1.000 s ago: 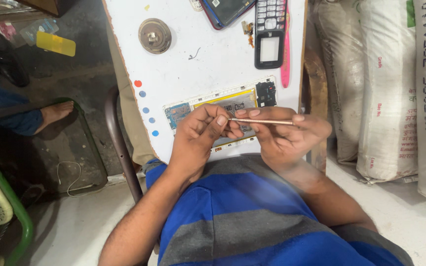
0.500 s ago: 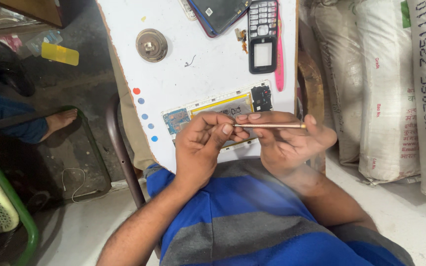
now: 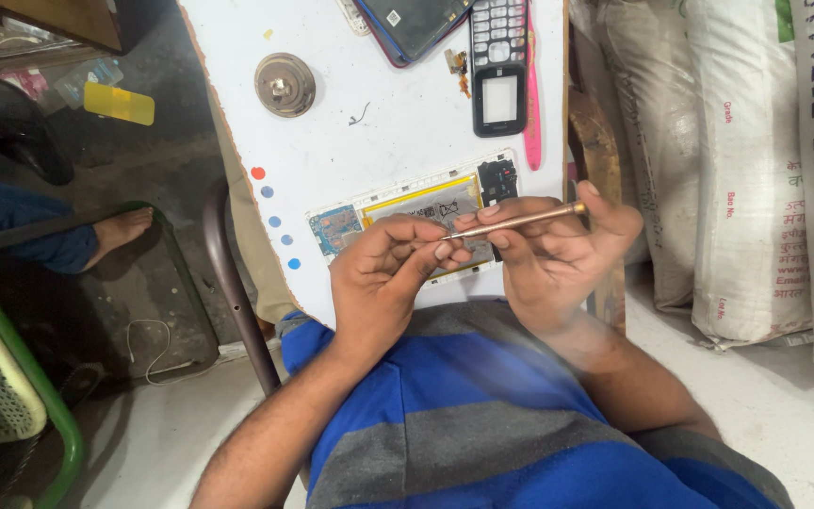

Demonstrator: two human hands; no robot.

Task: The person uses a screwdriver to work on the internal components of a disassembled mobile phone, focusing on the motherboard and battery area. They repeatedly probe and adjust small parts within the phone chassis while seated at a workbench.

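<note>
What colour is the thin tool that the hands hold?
The thin tool is coppery brown with a metallic sheen. The head view, the only one, shows it.

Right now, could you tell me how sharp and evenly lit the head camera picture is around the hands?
Head view: the left hand and the thin copper-coloured tool read fairly sharp; the right hand is crisp at the fingers but its forearm smears with motion blur; the white table is bright and evenly lit with soft shadows; the floor at left is dim.
</note>
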